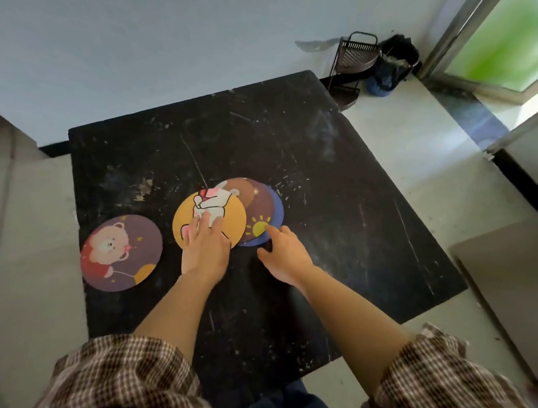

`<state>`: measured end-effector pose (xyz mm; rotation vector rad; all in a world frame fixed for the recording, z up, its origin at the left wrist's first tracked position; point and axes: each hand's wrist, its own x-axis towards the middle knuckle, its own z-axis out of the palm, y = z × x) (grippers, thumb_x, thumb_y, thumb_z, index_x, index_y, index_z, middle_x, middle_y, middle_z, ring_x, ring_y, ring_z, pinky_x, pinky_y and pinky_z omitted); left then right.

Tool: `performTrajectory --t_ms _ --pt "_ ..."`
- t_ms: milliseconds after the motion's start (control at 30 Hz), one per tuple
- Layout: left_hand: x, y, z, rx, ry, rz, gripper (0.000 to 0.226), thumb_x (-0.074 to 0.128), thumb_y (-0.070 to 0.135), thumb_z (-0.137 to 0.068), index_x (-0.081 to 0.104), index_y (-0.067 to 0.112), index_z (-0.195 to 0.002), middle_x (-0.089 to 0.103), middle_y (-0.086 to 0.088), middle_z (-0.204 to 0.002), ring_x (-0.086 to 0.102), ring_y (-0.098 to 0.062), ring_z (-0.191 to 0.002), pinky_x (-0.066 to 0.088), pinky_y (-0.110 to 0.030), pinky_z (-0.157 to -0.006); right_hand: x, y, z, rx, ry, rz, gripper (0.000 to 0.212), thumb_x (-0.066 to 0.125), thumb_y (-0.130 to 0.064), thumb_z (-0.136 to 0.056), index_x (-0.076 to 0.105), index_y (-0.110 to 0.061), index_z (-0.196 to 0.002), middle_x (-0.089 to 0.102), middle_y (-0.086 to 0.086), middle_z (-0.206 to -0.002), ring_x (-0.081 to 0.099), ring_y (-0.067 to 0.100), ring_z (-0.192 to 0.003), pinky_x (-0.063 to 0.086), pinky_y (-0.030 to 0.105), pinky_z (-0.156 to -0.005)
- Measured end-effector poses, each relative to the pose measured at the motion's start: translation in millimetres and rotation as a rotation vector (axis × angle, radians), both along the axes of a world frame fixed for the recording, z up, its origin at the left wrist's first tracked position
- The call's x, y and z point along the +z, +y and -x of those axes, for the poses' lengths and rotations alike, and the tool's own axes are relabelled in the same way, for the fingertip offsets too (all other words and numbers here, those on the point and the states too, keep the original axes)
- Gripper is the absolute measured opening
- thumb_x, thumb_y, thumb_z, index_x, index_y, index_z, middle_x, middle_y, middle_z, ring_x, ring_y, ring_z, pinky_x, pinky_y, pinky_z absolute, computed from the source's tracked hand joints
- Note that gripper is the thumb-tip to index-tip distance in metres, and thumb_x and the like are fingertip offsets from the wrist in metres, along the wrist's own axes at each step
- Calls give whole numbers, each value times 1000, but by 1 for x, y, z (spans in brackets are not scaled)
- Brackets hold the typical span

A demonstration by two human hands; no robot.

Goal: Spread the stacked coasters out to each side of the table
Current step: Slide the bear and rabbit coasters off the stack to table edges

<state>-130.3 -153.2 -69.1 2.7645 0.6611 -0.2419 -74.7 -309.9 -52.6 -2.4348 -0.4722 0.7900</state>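
Black table (321, 170), scuffed, with one bear coaster (122, 252) already lying alone near its left edge, well apart from the rest. The remaining stack sits near the middle, fanned but overlapping: a yellow coaster (200, 216) on top, a brown coaster (257, 201) under it, a blue coaster (277, 212) lowest, only its right rim showing. Left hand (205, 246) lies flat on the yellow coaster, fingers extended and pressing, not curled around anything. Right hand (283, 252) rests beside the stack, fingers loosely spread, the index tip touching the sun print at the near edge of the brown coaster; it grasps nothing. The step in hand looks like the second separation: yellow sliding off leftward while the right hand pins or draws the lower ones. Next move likely calls for steady downward pressure and opposite sideways pulls, so the lower coasters don't drag along. Plenty of bare tabletop on the right for them.
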Motion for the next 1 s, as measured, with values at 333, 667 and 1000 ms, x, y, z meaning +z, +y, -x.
performTrajectory --t_ms 333,667,1000 --pt "-4 62 -57 -81 42 77 71 59 38 -87 22 28 -147 19 1 -158 9 -28 -142 25 -52 -109 -8 52 -17 -192 135 -131 4 52 -23 -80 55 -21 -78 50 4 -92 48 21 -83 40 33 -62" --pt "1 68 -92 -281 64 9 61 67 20 -81 44 32 -135 47 2 -132 28 -23 -125 32 -40 -101 -11 77 -37 -672 368 -251 23 58 -6 -77 61 -11 -100 58 -1 -86 54 10 -70 52 28 -52" --pt "49 73 -98 -184 59 388 11 75 25 -77 74 28 -87 69 9 -87 62 -9 -85 45 -27 -75 0 57 -44 -591 406 -335 10 68 -4 -68 71 -13 -68 69 6 -72 68 24 -73 59 37 -56"
